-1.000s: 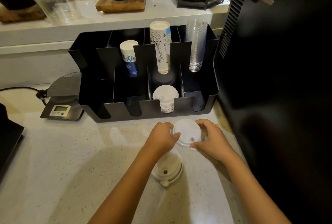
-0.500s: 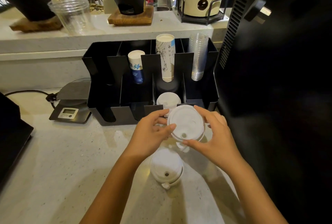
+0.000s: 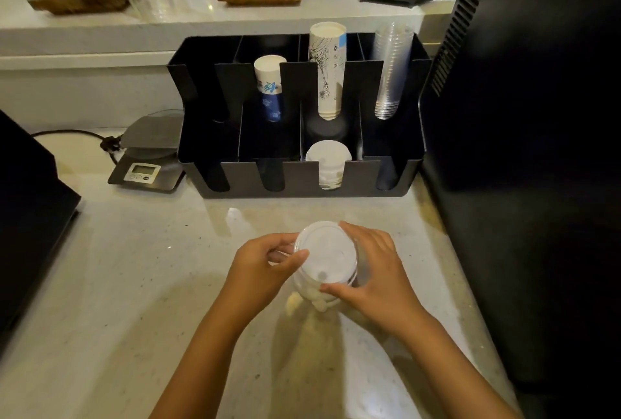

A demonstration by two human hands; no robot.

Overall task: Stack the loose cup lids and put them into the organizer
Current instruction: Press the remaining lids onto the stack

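A white cup lid (image 3: 327, 254) is held flat between both hands, low over the counter. My left hand (image 3: 265, 265) grips its left rim and my right hand (image 3: 376, 270) its right and near rim. A second white lid (image 3: 311, 294) lies directly beneath it, mostly covered; I cannot tell whether the two touch. The black organizer (image 3: 366, 178) stands behind on the counter. Its front row holds a stack of white lids (image 3: 328, 163) in the third slot from the left.
The organizer's back row carries a short blue-and-white cup stack (image 3: 268, 89), a tall paper cup stack (image 3: 328, 69) and clear plastic cups (image 3: 391, 69). A digital scale (image 3: 148, 156) sits left of the organizer. A black appliance (image 3: 524, 150) walls the right side, another black box (image 3: 30, 210) the left.
Both hands lifted the lid from in front of the organizer, then carried it toward me and lowered it over the second lid lying on the counter.
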